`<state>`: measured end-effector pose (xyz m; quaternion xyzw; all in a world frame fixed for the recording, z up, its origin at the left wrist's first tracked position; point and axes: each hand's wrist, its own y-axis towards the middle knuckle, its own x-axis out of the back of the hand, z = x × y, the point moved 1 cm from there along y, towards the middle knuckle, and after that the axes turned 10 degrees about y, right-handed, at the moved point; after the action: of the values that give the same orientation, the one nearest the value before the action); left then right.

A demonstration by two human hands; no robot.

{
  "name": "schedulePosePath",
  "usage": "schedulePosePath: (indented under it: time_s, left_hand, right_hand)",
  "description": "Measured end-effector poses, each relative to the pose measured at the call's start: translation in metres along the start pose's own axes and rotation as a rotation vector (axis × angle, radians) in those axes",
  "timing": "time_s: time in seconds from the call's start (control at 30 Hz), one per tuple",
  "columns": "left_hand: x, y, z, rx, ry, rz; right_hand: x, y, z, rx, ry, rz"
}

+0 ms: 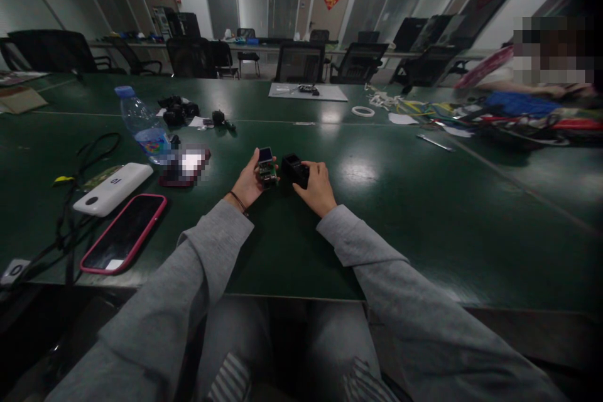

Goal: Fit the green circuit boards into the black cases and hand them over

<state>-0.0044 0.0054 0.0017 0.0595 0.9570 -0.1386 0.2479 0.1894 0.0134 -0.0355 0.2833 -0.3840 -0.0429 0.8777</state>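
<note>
My left hand point(249, 183) is closed around a small green circuit board point(267, 173) with a little display screen point(266, 155) at its top end. Just to the right, my right hand point(319, 188) grips a black plastic casing point(294, 166) with a window-like recess near its far end. Board and casing are close together but apart, over the green tabletop point(292, 245). The fingers of my right hand hide the near part of the casing.
Left of my hands are a water bottle point(144, 129), a white power bank point(113, 190), a pink-edged phone point(125, 233), another phone point(184, 166) and black straps. A white board point(308, 92) lies ahead. Tangled cables point(438, 107) and another person are at right.
</note>
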Motion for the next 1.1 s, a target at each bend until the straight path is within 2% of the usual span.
schedulePosePath:
  time_s: [0.2, 0.37, 0.5, 0.67, 0.9, 1.1]
  left_hand:
    - [0.003, 0.002, 0.001, -0.011, -0.006, 0.005]
    - [0.004, 0.004, 0.001, -0.016, -0.019, -0.003]
    - [0.004, 0.002, 0.001, -0.007, -0.040, -0.033]
    - [0.006, 0.002, 0.000, 0.001, -0.054, -0.044]
    - [0.007, 0.002, 0.000, 0.010, -0.048, -0.061]
    - [0.008, 0.002, 0.000, 0.000, -0.037, -0.060]
  right_hand:
    - [-0.001, 0.001, -0.001, -0.019, 0.070, -0.016]
    - [0.000, 0.008, -0.008, -0.218, 0.267, -0.056]
    - [0.000, 0.012, -0.017, -0.356, 0.285, -0.056]
    - [-0.002, 0.013, -0.024, -0.349, 0.135, -0.080]
    - [-0.002, 0.014, -0.029, -0.368, 0.127, -0.080]
    - [0.002, 0.012, -0.022, -0.199, 0.142, -0.169]
